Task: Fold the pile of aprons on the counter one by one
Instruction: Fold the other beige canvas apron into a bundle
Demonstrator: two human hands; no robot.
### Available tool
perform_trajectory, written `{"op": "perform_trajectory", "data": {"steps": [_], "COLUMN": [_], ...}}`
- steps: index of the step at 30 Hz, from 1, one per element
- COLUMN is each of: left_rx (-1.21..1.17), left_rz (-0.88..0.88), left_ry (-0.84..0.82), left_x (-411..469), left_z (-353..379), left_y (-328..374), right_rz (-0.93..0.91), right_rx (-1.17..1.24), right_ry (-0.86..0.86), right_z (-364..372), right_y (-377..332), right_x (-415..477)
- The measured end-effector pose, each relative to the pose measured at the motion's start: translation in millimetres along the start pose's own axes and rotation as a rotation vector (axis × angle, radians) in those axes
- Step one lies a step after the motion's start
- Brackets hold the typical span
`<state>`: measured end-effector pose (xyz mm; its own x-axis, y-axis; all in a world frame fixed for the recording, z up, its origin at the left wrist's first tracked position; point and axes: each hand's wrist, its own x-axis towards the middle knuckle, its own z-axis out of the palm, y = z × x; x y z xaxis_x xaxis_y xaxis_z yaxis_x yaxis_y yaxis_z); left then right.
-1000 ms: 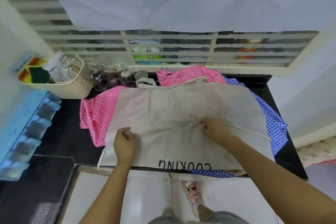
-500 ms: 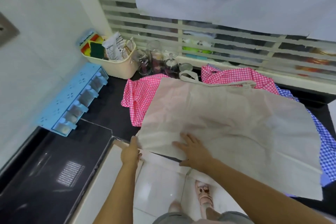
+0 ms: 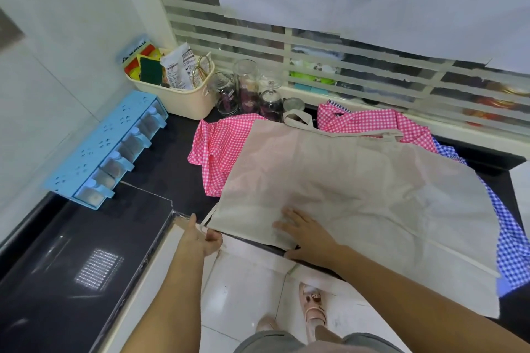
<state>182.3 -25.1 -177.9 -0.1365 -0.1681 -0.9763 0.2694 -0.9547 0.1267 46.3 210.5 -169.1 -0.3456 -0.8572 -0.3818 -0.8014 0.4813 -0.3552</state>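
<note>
Left fingers [image 3: 213,238]: curled, thumb up, pinching the thin waist tie [image 3: 207,216] where it leaves the near left corner of the beige apron [image 3: 358,180].
Left hand [image 3: 205,236]: sits just off the front edge of the counter [image 3: 172,152], below the cloth's corner.
Right fingers [image 3: 286,213]: straight and spread, pressing flat on the beige apron close to its near edge.
Right hand [image 3: 308,238]: holds nothing; it only weighs the cloth down at one spot.
Beige apron: lies spread open on top of the pile, with its near right part seeming to hang past the counter's front. Its neck loop [image 3: 298,120] lies at the far side, just beside the glass jars [image 3: 246,89].
Pile beneath: the pink gingham apron [image 3: 223,149] shows at the left and far side and the blue gingham apron [image 3: 510,238] at the right, both bunched.
Step, as I judge it: gathering the tie before the first fold.
Risk, tie: a tug on the tie alone would likely skew the corner, and the fold would come out crooked.
Risk, slide: with so much cloth overhanging, lifting the right palm could let the apron slip floorward.
Risk, layers: the bunched gingham underneath could ride along or ridge the fold.
Risk, jars: swinging the loop end over could catch a jar and tip it.
</note>
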Motion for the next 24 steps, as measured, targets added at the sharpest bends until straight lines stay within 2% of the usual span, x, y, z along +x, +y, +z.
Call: {"op": "perform_trajectory", "data": {"steps": [2, 5, 7, 10, 12, 14, 17, 20, 24], "left_rx": [0.042, 0.179, 0.270, 0.439, 0.434, 0.529, 0.696, 0.931, 1.344], "left_rz": [0.041, 0.212, 0.384, 0.785, 1.048, 1.282, 1.459, 1.632, 1.621], "left_ry": [0.014, 0.102, 0.162, 0.209, 0.091, -0.062, -0.227, -0.360, -0.629], "left_x": [2.7, 7.6, 0.9, -28.6, -65.6, -97.7, -122.0, -130.0, -101.9], "left_z": [1.7, 4.6, 8.2, 19.9, 34.9, 52.5, 80.1, 100.7, 110.1], "left_y": [0.7, 3.1, 3.4, -1.3, -8.0, -13.1, -19.7, -42.0, -96.3], "right_rz": [-0.003, 0.000, 0.002, -0.009, -0.014, -0.014, 0.059, 0.215, 0.379], "right_rx": [0.009, 0.033, 0.032, 0.035, 0.061, 0.094, 0.274, 0.535, 0.861], "right_ry": [-0.003, -0.009, -0.014, -0.020, -0.031, -0.048, -0.063, 0.115, 0.437], "right_z": [-0.4, 1.6, 2.3, 3.5, 3.5, 1.0, -11.3, -24.5, -40.3], "right_y": [-0.3, 0.3, 2.3, 5.5, 5.2, 4.3, 2.4, -1.4, 10.5], "right_x": [-0.9, -1.9, -1.1, -0.1, -0.4, 0.3, -2.7, -8.7, -16.8]}}
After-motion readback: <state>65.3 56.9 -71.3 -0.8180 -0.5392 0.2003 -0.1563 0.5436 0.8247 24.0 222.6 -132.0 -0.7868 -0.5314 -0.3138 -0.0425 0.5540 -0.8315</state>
